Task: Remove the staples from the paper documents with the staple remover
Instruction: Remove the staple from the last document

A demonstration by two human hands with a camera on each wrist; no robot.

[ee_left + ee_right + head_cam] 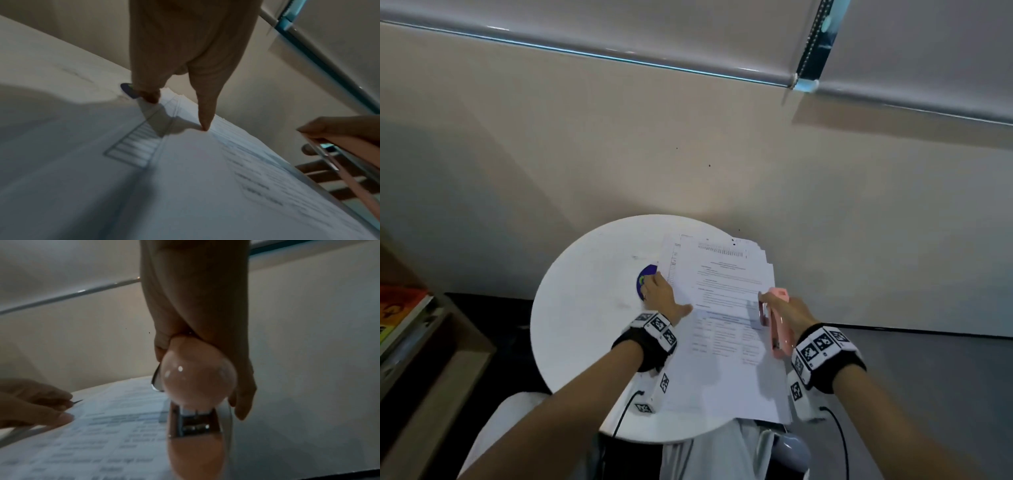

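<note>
On the round white table (571,308), a loose stack of paper documents (726,329) lies from the centre toward 3 o'clock, its near edge overhanging the rim at 6 o'clock. No staple can be made out in any view, and no pulled staples or separated sheets lie about, so I cannot tell whether any have come out yet; as a judgement, the work looks early, with the stack thick and the tool not biting into the paper. Most of the task appears to remain.

At the stack's 9 o'clock edge, the left hand (662,296) lies flat, fingers straight and spread, thumb pressing the top sheet; the left wrist view shows fingertips (203,125) touching the paper, pinning it rather than gripping. Part of the hand covers a blue round sticker (645,275) on the tabletop.

At the stack's 3 o'clock edge, the right hand (789,313) is wrapped around a pink staple remover (777,325), which looks like a stapler body with a metal tongue. Its fingers curl round the tool, thumb on top, nose pointing toward 12 o'clock and the rounded rear end toward the wrist. The tool sits just beside or over the paper's right margin; whether it touches the sheet is unclear.

Both forearms reach in from 6 o'clock, each with a marker-covered wrist band (822,346).
</note>
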